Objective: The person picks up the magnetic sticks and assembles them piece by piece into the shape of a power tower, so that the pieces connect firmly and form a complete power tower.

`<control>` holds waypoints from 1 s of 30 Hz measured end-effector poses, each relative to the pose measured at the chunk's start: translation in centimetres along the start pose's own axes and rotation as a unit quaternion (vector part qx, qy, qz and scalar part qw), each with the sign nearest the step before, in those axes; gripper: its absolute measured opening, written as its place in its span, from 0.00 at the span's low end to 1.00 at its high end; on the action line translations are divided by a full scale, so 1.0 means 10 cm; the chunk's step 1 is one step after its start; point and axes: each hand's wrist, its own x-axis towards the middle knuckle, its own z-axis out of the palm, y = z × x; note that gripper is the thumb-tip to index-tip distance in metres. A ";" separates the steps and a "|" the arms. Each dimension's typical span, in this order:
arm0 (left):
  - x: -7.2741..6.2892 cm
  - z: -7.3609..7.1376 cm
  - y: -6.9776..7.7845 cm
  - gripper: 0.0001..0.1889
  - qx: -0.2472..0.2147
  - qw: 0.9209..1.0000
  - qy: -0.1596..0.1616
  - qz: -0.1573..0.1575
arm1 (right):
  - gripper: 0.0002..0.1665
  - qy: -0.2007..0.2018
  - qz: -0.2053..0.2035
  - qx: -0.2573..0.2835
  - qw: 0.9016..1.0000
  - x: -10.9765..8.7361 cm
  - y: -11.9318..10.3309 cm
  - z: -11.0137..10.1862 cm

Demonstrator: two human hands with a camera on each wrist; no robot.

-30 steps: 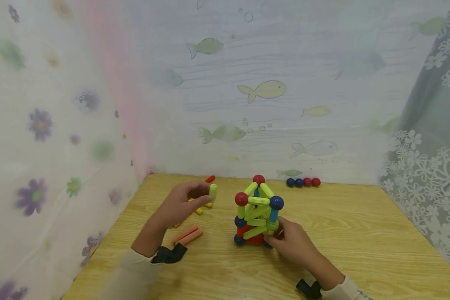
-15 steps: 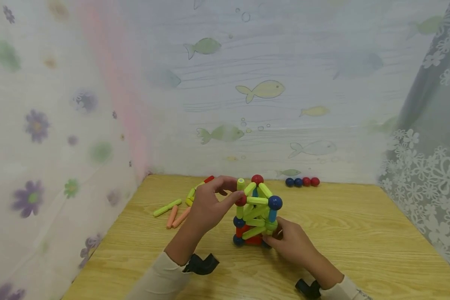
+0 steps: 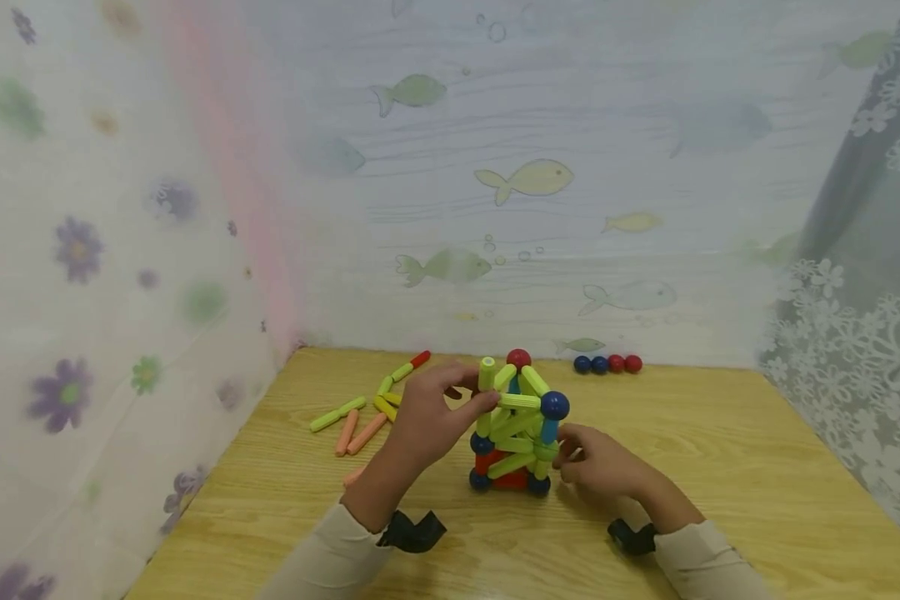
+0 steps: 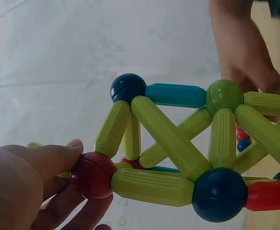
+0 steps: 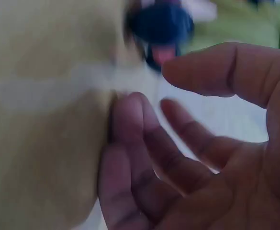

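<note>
A tower of magnetic sticks and balls [image 3: 520, 402] stands on the table, mostly yellow-green with red sticks near its base. With my left hand [image 3: 433, 418] I pinch the red ball [image 4: 93, 175] at its upper left corner, thumb on one side and fingers on the other. A yellow-green stick [image 3: 487, 375] points upward from that corner. My right hand [image 3: 607, 468] is beside the tower's lower right, near the green ball [image 4: 224, 95]. In the right wrist view its fingers are loosely curved around nothing, with a blurred dark blue ball [image 5: 162, 23] beyond the thumb.
Loose yellow-green sticks [image 3: 337, 414], orange sticks [image 3: 366, 435] and yellow sticks [image 3: 386, 406] lie left of the tower, partly behind my left arm. A red stick [image 3: 421, 359] is farther back. Several blue and red balls [image 3: 616, 363] line the back edge. Printed curtains surround the wooden table [image 3: 727, 467].
My left hand has brought the yellow-green stick rightward to the tower's upper left corner and now pinches the red ball there. My right hand has let go of the tower's lower right and moved slightly away.
</note>
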 end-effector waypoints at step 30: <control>0.01 -0.02 -0.01 0.15 -0.025 0.999 -0.013 -0.044 | 0.59 0.154 0.181 0.018 0.971 0.85 0.38 -0.45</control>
